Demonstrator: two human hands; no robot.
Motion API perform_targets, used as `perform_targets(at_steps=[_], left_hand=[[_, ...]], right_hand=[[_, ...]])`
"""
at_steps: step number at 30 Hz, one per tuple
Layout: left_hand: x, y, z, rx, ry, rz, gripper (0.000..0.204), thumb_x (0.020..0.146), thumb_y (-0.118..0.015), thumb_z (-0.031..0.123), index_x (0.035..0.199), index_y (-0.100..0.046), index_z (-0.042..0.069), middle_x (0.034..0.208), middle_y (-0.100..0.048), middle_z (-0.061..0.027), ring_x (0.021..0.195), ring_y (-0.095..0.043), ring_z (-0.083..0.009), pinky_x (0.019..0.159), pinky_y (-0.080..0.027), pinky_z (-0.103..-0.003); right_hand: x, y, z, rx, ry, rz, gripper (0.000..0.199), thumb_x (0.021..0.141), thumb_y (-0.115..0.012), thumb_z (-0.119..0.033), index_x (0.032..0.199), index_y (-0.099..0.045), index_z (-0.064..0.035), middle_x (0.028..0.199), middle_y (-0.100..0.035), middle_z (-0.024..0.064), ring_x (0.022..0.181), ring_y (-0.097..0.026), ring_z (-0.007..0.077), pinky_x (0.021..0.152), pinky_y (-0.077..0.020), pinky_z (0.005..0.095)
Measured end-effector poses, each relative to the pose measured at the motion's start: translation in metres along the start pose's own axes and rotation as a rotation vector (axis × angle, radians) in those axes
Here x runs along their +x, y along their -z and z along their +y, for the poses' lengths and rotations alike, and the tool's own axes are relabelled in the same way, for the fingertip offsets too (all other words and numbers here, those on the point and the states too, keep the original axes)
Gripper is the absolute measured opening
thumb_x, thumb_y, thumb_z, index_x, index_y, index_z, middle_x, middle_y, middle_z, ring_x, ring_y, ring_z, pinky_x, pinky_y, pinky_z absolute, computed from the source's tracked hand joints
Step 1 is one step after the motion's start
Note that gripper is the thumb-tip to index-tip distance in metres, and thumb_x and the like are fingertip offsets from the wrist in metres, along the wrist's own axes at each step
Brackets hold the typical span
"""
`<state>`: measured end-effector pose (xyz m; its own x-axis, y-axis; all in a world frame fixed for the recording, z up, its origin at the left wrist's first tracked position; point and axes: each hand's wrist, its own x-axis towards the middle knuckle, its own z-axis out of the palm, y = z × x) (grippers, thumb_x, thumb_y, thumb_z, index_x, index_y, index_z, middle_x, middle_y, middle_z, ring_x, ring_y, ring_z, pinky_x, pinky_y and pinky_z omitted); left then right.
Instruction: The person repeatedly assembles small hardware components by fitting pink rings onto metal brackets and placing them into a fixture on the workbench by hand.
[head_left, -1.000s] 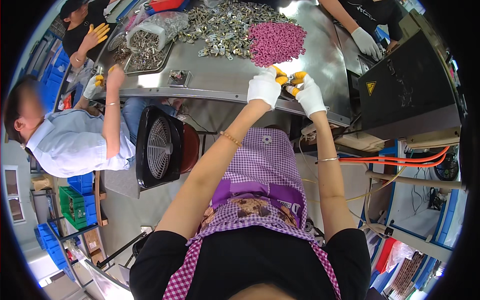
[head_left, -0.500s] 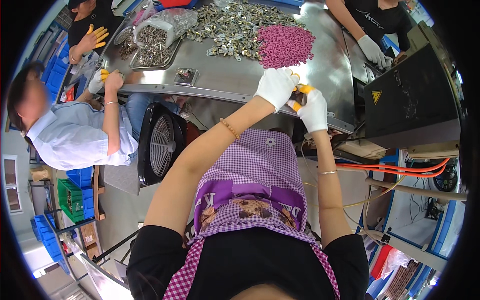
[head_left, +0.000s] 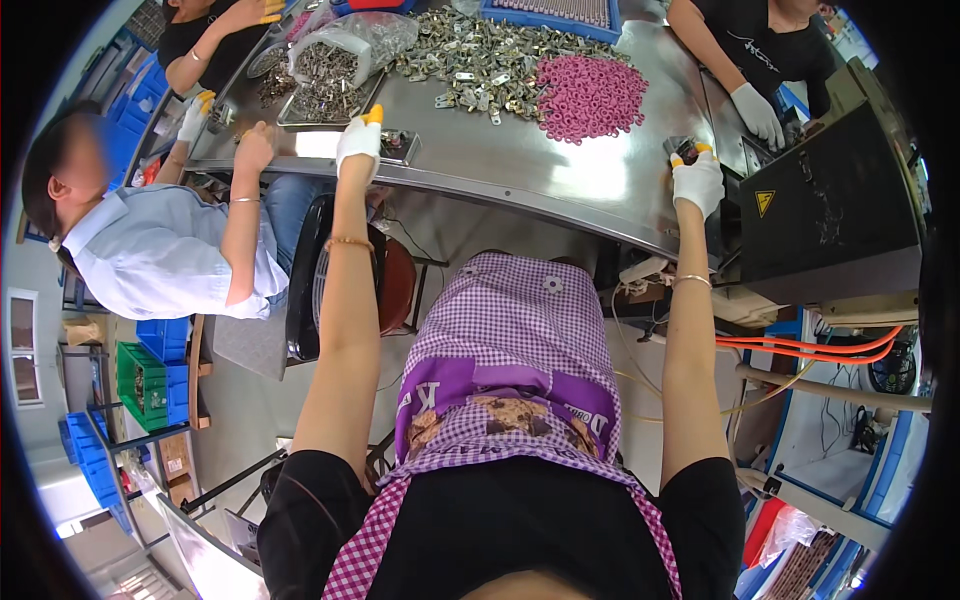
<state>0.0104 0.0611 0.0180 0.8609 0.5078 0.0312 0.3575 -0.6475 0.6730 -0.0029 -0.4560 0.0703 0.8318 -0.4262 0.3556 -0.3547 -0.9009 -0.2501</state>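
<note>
Item: left hand (head_left: 359,143), white glove with yellow fingertips. Placed at the near edge of the steel worktop (head_left: 560,175), wrist bent, resting just beside a small square tray (head_left: 397,146) that holds a few dark metal bits. Grip: fingers curled down toward the tray; whether they pinch anything cannot be told from this angle.

Item: right hand (head_left: 697,180), same kind of glove. Placed far out on the right of the worktop, well apart from the left hand. Grip: fingers pressed together around a small dark metal part (head_left: 681,147), which sticks up just above the fingertips, close to the worktop's right end.

Item: pile of pink rings (head_left: 587,96). Middle of the worktop, beyond and between the two hands.

Item: heap of silver metal parts (head_left: 480,62). Touching the pink rings on their left side, spread toward the far edge.

Item: clear bag (head_left: 345,55) of metal parts. Far left of the worktop, sitting on a flat tray.

Item: black machine box (head_left: 825,215). Just to the right of the right hand, with a yellow warning triangle on its face.

Item: purple checked apron (head_left: 510,370). Worn over the lap, below the worktop edge.

Item: person in a pale blue shirt (head_left: 170,265). Seated on the left, hands on the worktop corner.

Item: another person's gloved hand (head_left: 755,115). Far right corner, beyond the machine box.
</note>
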Motion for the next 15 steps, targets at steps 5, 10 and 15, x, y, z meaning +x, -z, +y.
perform_targets(at_steps=[5,10,15], left_hand=[[-0.046,-0.037,0.048,0.070,-0.036,-0.027,0.051,0.092,-0.041,0.047,0.112,-0.061,0.004,0.106,-0.067,-0.0165,0.096,-0.062,-0.0368,0.081,-0.048,-0.042],[-0.105,-0.071,0.108,-0.434,-0.100,-0.358,0.030,0.087,-0.057,0.031,0.110,-0.064,0.012,0.100,-0.067,-0.0147,0.085,-0.063,-0.0330,0.075,-0.049,-0.041],[-0.093,-0.069,0.135,0.370,-0.417,0.016,0.029,0.085,-0.061,0.031,0.108,-0.065,0.015,0.097,-0.067,-0.0128,0.082,-0.063,-0.0294,0.073,-0.050,-0.038]], right_hand=[[-0.006,0.000,-0.003,0.014,-0.057,0.024,0.039,0.082,-0.066,-0.037,0.110,-0.061,-0.0103,0.099,-0.062,0.0096,0.083,-0.064,0.0274,0.076,-0.0515,0.0369],[-0.005,0.002,-0.003,0.002,-0.057,0.027,0.038,0.082,-0.067,-0.035,0.111,-0.061,-0.0104,0.099,-0.062,0.0092,0.083,-0.064,0.0271,0.076,-0.0516,0.0367],[0.001,-0.008,0.004,0.040,-0.042,0.010,0.044,0.082,-0.066,-0.038,0.116,-0.058,-0.0119,0.101,-0.062,0.0128,0.083,-0.064,0.0330,0.076,-0.0508,0.0421]])
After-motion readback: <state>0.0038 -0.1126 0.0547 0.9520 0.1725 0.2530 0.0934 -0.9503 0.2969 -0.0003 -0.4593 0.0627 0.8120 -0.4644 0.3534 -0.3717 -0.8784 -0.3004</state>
